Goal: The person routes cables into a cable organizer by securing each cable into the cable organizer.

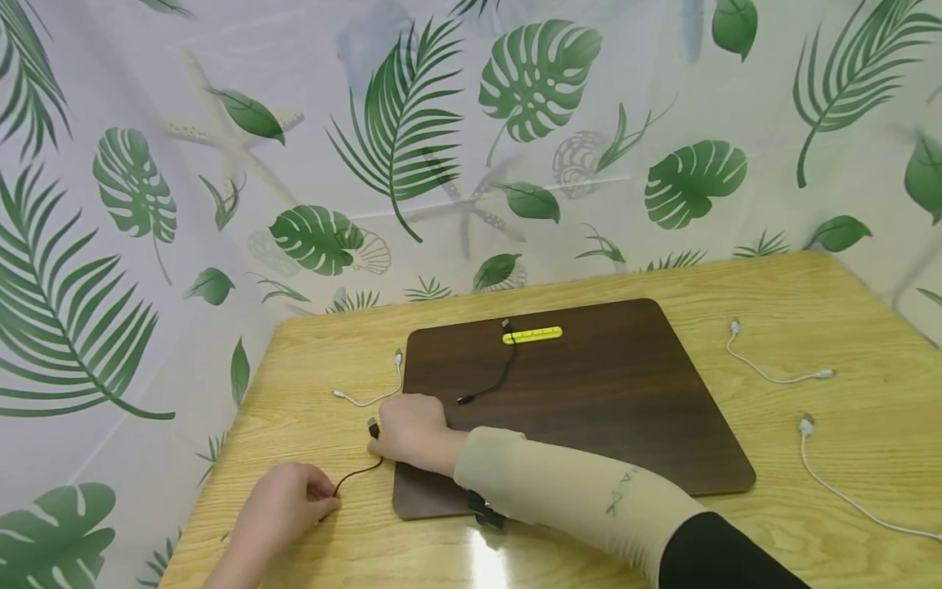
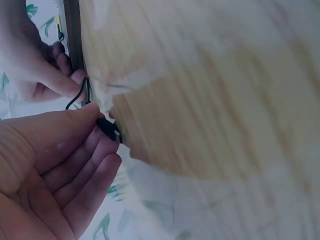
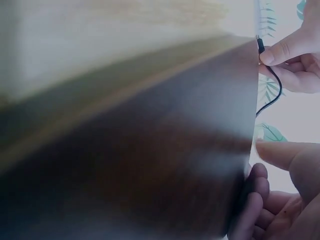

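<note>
A short black USB cable (image 1: 358, 472) runs between my two hands, left of the dark brown board (image 1: 589, 393). My left hand (image 1: 287, 501) pinches one end; in the left wrist view its small black plug (image 2: 107, 129) sticks out past thumb and fingers. Over the board's left edge, my right hand (image 1: 414, 427) holds the cable near its other end, the larger USB plug (image 1: 374, 428) showing beside the fingers. On the board lies a yellow cable holder strip (image 1: 533, 334), with a second black cable (image 1: 504, 372) across its left end. The right fingertips are partly hidden in the head view.
White cables lie on the wooden table (image 1: 316, 343): one (image 1: 379, 398) beyond my right hand, another (image 1: 769, 375) right of the board, a third (image 1: 839, 487) nearer the front right. A leaf-patterned cloth (image 1: 456, 147) hangs behind the table.
</note>
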Available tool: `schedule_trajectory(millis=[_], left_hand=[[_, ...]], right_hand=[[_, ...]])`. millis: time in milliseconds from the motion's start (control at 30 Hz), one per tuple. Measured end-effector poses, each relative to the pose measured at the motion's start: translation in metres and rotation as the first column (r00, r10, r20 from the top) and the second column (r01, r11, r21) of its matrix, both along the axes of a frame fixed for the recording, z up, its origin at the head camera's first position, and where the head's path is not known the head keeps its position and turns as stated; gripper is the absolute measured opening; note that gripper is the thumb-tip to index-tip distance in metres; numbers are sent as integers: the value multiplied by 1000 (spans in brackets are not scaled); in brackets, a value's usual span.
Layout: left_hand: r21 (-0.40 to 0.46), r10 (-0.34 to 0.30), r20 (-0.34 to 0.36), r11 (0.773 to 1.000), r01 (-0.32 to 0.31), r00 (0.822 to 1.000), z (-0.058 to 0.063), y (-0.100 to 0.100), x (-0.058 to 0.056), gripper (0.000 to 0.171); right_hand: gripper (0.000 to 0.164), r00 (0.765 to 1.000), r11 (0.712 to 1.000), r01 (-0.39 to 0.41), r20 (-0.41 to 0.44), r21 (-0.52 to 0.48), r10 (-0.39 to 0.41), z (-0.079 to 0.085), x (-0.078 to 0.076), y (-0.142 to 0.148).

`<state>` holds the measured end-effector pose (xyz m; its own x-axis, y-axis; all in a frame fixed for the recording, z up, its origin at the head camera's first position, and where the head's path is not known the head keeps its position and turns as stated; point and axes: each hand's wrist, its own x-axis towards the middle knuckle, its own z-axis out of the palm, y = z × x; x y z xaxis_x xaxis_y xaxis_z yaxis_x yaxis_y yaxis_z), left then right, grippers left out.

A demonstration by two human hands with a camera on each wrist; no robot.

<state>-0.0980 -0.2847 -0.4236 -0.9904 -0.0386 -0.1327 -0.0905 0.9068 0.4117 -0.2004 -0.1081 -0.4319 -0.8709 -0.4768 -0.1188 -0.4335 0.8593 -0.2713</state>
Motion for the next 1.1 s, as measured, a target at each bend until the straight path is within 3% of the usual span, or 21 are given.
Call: schedule_trajectory(millis=[267, 600, 900, 1100], left_hand=[[-50, -13, -7, 999, 13, 1000, 3, 11, 4, 16], [-96, -39, -20, 995, 37, 999, 3, 15, 5, 17], [-110, -48, -27, 993, 45, 998, 5, 15, 6, 15], [-96, -49, -34, 994, 46, 998, 5, 17, 7, 15]], right_hand=[[45, 998, 999, -13, -56, 34, 15, 0, 4, -4], [57, 1000, 998, 15, 13, -56, -14, -1, 4, -1], [60, 991, 976, 39, 134, -215, -10, 2, -3, 7], [50, 959, 934, 64, 280, -351, 39, 3, -8, 15]])
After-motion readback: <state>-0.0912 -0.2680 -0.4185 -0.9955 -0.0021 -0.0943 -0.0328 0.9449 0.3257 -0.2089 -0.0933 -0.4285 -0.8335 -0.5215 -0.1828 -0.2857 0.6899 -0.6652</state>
